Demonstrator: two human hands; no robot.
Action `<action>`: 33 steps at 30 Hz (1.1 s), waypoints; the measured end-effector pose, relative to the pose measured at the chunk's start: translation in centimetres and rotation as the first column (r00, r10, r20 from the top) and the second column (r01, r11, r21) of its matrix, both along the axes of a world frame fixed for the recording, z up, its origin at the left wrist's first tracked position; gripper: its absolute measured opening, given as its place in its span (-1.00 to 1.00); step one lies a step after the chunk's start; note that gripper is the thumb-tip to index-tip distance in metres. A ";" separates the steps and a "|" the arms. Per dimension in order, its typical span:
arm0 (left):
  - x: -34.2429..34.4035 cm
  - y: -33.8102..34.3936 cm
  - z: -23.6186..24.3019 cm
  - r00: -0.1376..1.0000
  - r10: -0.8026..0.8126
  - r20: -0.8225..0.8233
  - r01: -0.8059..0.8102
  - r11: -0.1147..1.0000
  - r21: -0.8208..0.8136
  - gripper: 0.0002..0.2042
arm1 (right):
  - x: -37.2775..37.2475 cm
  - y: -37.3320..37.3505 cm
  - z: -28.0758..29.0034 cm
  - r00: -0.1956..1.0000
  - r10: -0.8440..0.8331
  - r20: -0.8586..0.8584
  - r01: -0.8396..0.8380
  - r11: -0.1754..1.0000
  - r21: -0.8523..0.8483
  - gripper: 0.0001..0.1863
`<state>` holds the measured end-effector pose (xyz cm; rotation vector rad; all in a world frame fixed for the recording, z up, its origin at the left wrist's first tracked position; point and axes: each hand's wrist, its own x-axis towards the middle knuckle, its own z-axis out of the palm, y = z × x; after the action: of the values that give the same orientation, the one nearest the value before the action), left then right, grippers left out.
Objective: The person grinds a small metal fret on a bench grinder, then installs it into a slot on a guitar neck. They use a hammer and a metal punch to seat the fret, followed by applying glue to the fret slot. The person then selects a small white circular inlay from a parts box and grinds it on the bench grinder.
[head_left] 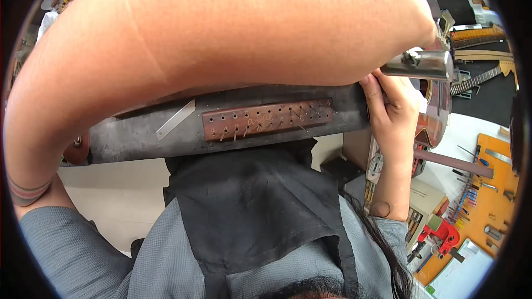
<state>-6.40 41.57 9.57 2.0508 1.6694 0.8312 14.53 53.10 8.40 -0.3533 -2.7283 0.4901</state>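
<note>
By the right end of the narrow dark-grey bench (127,139), a polished silver metal cylinder (435,65) lies lengthwise left to right, just beyond the part-curled right hand (394,98), whose hold I cannot tell; the left hand is hidden.

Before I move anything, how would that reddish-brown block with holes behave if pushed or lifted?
The block looks wooden and solid, so probably stiff. Its long, flat-sided shape on the dark surface suggests sliding rather than rolling. Thin pins lean from some holes, so they might drop out if it tips.
</note>
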 end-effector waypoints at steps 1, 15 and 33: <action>0.0 0.2 -0.3 1.000 -0.010 0.001 0.010 1.000 -0.001 -0.77 | 0.1 -0.1 0.0 1.000 -0.014 0.015 0.014 1.000 -0.003 -0.72; -0.9 3.0 -1.0 0.996 -0.093 0.007 0.093 0.996 0.000 -0.78 | 0.1 0.1 0.2 1.000 0.004 0.023 -0.005 1.000 0.031 -0.71; -2.9 8.1 -0.9 0.988 -0.151 0.015 0.151 0.988 0.013 -0.80 | -0.5 1.6 1.5 0.939 -0.075 0.336 0.060 0.997 0.054 -0.52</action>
<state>-9.31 49.62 8.67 2.1417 1.4822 0.8068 14.08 54.70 9.90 -0.5644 -3.0386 0.3797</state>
